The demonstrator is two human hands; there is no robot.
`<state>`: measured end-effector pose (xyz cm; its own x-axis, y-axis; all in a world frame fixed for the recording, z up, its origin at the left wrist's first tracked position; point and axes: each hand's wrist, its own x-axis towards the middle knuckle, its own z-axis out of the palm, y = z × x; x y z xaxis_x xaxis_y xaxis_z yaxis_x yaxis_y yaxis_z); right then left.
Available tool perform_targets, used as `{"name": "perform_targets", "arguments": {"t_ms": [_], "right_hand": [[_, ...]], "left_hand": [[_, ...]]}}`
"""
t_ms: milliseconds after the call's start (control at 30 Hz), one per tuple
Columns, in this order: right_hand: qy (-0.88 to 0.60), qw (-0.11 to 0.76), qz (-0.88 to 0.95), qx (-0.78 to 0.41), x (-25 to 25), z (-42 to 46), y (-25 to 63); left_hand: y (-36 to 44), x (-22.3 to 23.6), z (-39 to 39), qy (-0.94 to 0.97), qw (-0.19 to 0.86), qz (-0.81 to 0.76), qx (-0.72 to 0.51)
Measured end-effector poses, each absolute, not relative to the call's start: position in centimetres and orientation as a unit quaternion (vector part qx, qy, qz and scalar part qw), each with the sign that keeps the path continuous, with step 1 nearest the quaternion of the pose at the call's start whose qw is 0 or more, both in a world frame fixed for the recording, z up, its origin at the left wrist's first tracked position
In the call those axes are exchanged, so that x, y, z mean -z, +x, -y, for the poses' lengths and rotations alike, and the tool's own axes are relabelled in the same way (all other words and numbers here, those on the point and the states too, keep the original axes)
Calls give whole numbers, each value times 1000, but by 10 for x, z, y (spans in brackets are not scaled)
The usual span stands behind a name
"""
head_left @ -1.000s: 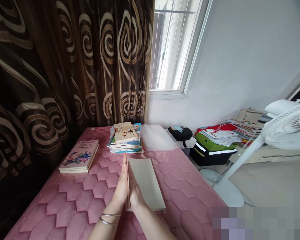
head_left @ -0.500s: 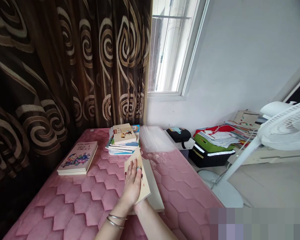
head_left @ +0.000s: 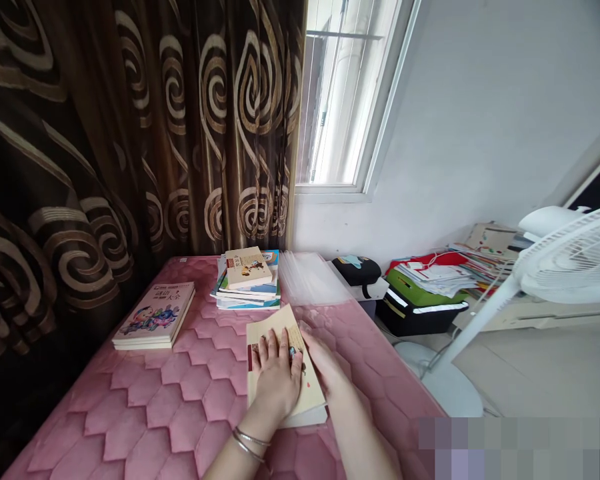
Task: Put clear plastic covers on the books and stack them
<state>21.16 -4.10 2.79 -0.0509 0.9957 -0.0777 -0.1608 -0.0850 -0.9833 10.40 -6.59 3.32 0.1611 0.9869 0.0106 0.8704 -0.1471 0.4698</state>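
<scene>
"One book [head_left: 275,323], lower centre of the frame: what changed?"

"Its cover [head_left: 309,393], upright a second ago, now lies over the pages [head_left: 310,416], nearly closing it. The left hand [head_left: 277,379] spreads its fingers on top; the right hand [head_left: 324,360] meets the right edge, grip unclear."

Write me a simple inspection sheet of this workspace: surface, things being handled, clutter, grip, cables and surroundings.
Surface: pink quilted pad with a hexagon pattern.
Things handled: cream book lying on the pad, printed side up.
Clutter: pink-covered books at left; book stack and clear plastic sheets near the far edge; loose papers beyond the right side.
Grip: left hand spread flat on the cream book; right hand at its right edge, fingers partly hidden.
Cables: white cord among the loose papers.
Surroundings: patterned curtain, window, white fan.
</scene>
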Motion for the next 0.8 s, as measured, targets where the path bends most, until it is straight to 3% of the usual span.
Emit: {"name": "perform_targets", "arguments": {"t_ms": [100, 200, 367, 500, 633, 800], "right_hand": [[-443, 492, 448, -601, -24, 38, 225], [-504, 465, 523, -505, -17, 32, 229], [-695, 301, 601, -253, -16, 31, 224], [-774, 172, 592, -146, -21, 37, 217], [-752, 119, 636, -127, -21, 40, 214], [-737, 121, 659, -92, -16, 39, 209]], "left_hand": [[109, -30, 66, 742, 153, -636, -149], [113, -25, 68, 745, 116, -641, -145], [111, -11, 69, 752, 43, -639, -157], [95, -3, 66, 748, 3, -643, -165], [72, -8, 64, 707, 22, -688, -160], [49, -21, 52, 668, 114, -711, -188]]}}
